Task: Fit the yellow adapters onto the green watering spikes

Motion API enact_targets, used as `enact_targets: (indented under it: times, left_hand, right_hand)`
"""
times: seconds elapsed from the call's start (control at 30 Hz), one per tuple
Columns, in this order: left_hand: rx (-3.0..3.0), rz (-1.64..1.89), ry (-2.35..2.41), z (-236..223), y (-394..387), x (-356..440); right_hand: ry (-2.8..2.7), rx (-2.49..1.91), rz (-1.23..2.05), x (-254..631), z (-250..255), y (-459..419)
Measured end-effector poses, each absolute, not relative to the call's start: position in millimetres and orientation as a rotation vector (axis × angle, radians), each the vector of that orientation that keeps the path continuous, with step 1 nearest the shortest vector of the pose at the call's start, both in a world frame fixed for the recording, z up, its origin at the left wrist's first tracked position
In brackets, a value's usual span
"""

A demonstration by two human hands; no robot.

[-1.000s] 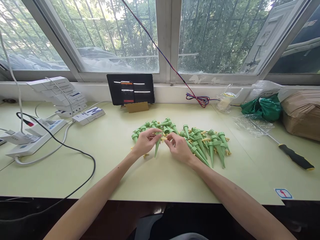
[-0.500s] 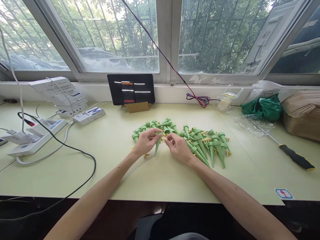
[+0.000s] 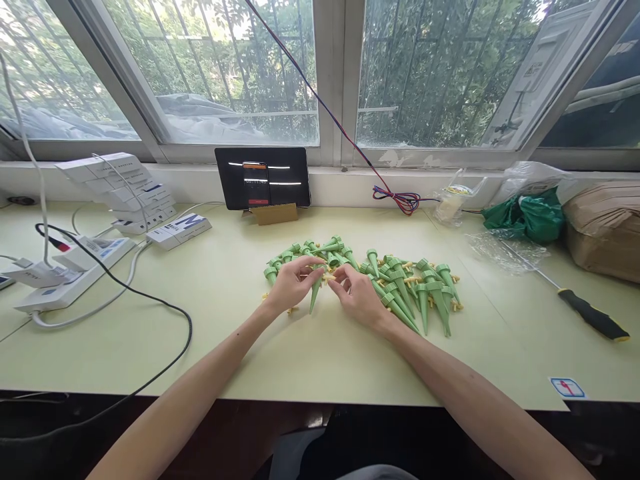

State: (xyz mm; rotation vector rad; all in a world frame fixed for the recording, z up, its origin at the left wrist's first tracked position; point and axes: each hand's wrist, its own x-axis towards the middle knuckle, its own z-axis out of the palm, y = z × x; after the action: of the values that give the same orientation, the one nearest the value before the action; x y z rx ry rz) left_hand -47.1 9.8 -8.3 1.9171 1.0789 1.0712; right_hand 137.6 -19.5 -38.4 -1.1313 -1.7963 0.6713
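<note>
My left hand (image 3: 293, 285) is closed on a green plastic watering spike (image 3: 315, 297), its pointed end hanging down toward the table. In the fingertips of my right hand (image 3: 359, 293) is a small yellow valve piece (image 3: 328, 277), held against the spike's upper end. The fingers partly cover both parts, so whether they are joined cannot be made out. Behind my left hand lies a heap of green spikes (image 3: 334, 248) with ribbed caps. More green spikes (image 3: 400, 283) lie to the right of my right hand, with yellow pieces (image 3: 456, 305) among them.
A tablet (image 3: 263, 179) leans at the back of the table (image 3: 310, 363). To the left are a power strip (image 3: 75, 283), cables and stacked white boxes (image 3: 125, 190). At right lie a screwdriver (image 3: 590, 313), a green bag (image 3: 527, 215) and a brown package (image 3: 605, 230).
</note>
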Motion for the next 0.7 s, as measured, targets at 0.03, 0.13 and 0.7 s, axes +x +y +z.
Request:
enact_targets:
  times: [0.03, 0.13, 0.7]
  left_hand:
    - [1.918, 1.072, 1.080, -8.3, 9.9, -47.0]
    - [1.926, 1.069, 1.087, -8.3, 9.4, -47.0]
    - [1.927, 1.057, 1.098, -7.5, 8.5, -46.9]
  right_hand:
    - [-1.802, -1.126, 0.666, 137.7, -38.8, -19.3]
    - [-1.823, -1.101, 0.649, 138.0, -38.2, -19.4]
    - [-1.836, -1.104, 0.633, 138.0, -37.4, -19.1]
